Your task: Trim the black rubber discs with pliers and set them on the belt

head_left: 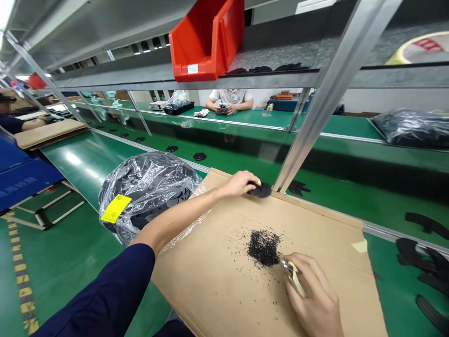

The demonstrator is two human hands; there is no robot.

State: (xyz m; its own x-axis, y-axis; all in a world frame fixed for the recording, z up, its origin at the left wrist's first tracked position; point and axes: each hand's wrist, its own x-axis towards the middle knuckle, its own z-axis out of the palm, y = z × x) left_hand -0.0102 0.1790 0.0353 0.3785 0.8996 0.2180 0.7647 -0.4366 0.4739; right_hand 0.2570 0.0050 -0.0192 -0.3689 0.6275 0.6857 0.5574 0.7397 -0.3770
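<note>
My left hand (pixel 241 183) reaches to the far edge of the cardboard sheet (pixel 217 290), its fingers closed on a flat, rounded black piece (pixel 261 190). Close to me on the right, my right hand (pixel 314 295) grips small nippers (pixel 293 277) with cream handles and a metal head. The tip of the nippers points at a heap of tiny black bits (pixel 264 248) in the middle of the cardboard. Loose bits lie scattered around that heap. My fingers partly hide the handles.
Left of the cardboard sits a clear plastic bag (pixel 150 173) of black pieces with a yellow label. A slanted metal post (pixel 315 117) rises behind. Black parts (pixel 426 223) lie on the green belt. A red bin (pixel 196 61) hangs overhead. Another person (pixel 229 100) sits opposite.
</note>
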